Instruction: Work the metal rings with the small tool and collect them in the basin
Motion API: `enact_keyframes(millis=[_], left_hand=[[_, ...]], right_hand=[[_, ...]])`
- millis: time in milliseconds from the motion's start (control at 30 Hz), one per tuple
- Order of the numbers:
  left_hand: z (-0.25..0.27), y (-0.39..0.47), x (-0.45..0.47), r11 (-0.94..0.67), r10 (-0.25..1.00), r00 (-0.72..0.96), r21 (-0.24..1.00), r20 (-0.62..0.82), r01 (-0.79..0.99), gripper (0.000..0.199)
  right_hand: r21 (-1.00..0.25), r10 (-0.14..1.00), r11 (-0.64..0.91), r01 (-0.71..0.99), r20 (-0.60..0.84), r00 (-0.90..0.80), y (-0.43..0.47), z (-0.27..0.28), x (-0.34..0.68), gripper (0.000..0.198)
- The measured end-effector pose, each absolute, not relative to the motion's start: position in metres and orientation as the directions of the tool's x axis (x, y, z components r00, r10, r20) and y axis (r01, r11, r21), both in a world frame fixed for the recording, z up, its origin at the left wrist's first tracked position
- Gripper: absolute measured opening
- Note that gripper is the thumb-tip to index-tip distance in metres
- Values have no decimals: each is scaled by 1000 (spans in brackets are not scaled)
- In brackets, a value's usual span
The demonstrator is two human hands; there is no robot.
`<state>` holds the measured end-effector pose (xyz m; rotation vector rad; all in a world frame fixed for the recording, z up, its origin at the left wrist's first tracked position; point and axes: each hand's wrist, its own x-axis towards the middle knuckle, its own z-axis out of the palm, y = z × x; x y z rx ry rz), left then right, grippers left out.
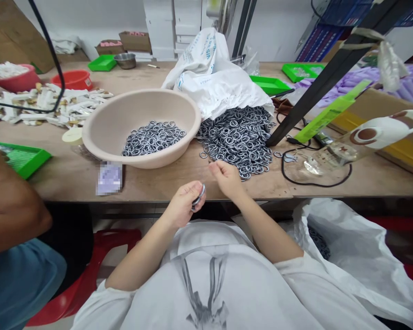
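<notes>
My left hand (186, 201) is closed around a dark grey ring (198, 195), just off the table's front edge. Whether more than one ring is in it I cannot tell. To its right, my right hand (225, 178) is pinched, thumb against fingers, with a small dark bit at the fingertips too small to name. Just beyond that hand lies a heap of grey rings (239, 140), spilling from a white sack (223, 87). Left of the heap stands a wide beige basin (105, 123), with many similar rings (153, 140) inside.
A black post (316, 82) slants up beside the heap, near a clear bottle (344, 149) and a black cable. At left are white pieces (48, 105), a green tray (29, 160) and another person's arm (13, 206). An opened white bag (351, 238) stands low at right.
</notes>
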<state>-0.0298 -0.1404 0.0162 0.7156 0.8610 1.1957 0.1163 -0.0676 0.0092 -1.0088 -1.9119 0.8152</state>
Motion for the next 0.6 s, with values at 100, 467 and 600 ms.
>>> enact_keyframes(millis=[100,467,600], left_hand=[[12,-141,-31,217,975,70,842,-210,-494,47],[10,-138,-47,209,958,-48,806,-282,-553,36],[11,-132,-51,202,937,-94,741,-336,-640,26]], right_hand=[[-840,862,458,289,342,-374,-66,9,113,38],[-97,901,434,896,67,-429,0,28,76,25],[-78,894,448,891,74,-443,-2,24,77,29]])
